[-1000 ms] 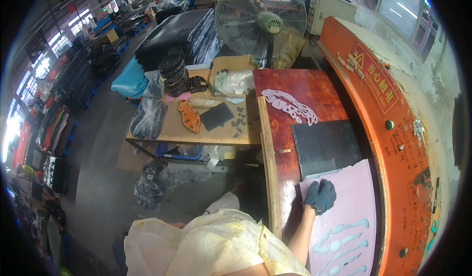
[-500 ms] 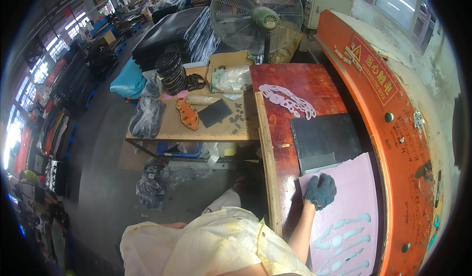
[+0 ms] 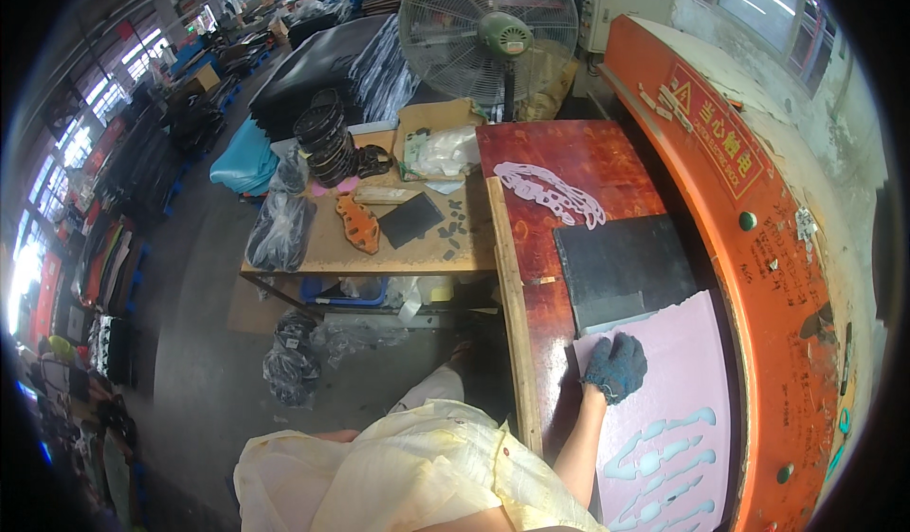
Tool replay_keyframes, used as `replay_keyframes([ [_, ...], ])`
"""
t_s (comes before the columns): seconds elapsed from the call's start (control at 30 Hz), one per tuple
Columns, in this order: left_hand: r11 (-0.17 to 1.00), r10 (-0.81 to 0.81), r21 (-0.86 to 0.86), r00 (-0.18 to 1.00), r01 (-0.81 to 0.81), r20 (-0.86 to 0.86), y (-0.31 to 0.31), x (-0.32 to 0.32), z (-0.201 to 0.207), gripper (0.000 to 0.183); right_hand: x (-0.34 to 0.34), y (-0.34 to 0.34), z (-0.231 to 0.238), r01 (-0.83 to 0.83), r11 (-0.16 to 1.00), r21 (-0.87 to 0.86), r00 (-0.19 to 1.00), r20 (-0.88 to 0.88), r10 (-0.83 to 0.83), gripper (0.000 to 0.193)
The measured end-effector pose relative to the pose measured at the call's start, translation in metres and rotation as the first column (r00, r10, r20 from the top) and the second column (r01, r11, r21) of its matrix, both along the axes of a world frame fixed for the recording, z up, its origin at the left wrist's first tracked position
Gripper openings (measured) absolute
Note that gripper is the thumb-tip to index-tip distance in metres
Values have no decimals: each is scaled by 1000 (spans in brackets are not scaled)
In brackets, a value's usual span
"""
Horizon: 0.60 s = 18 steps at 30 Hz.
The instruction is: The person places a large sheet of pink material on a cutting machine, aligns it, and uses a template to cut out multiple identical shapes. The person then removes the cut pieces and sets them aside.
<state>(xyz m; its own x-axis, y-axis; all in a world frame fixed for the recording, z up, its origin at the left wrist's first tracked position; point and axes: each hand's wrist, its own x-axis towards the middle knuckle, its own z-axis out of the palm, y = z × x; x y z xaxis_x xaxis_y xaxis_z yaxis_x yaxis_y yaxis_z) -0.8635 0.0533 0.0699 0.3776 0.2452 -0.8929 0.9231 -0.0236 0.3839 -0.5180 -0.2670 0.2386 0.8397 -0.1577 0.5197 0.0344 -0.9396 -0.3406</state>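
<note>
My right hand, in a dark blue-grey knitted glove, rests on a pink sheet on the red-brown bench at the right. Its fingers lie spread on the sheet near the far edge, holding nothing that shows. Rows of curved cut-outs pierce the near part of the sheet, with pale blue showing through. Just beyond it lies a black flat board. Of my left hand, only a sliver of skin may show beside the pale yellow garment; its fingers are hidden.
An orange machine beam runs along the right. Pink lattice-like cut pieces lie farther up the red-brown bench. The side table carries an orange patterned piece, a black rectangle and small scraps. A large fan stands behind.
The whole view shifts very slightly. My gloved hand stays in the same place on the pink sheet, and nothing else visibly moves.
</note>
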Motion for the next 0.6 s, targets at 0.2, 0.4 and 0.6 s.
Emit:
replay_keyframes([
  [0.2,1000,5,-4,1000,-5,6,-5,2,-3,36,0,0,1,-3,1000,-1,1000,-15,3,29],
  [0.4,1000,-2,-4,1000,2,9,-6,4,-6,36,0,-1,1,-13,1000,11,1000,-23,13,30],
  [0.6,1000,-5,1,1000,5,6,-4,3,-5,36,-1,0,3,-12,1000,15,999,-40,12,30],
])
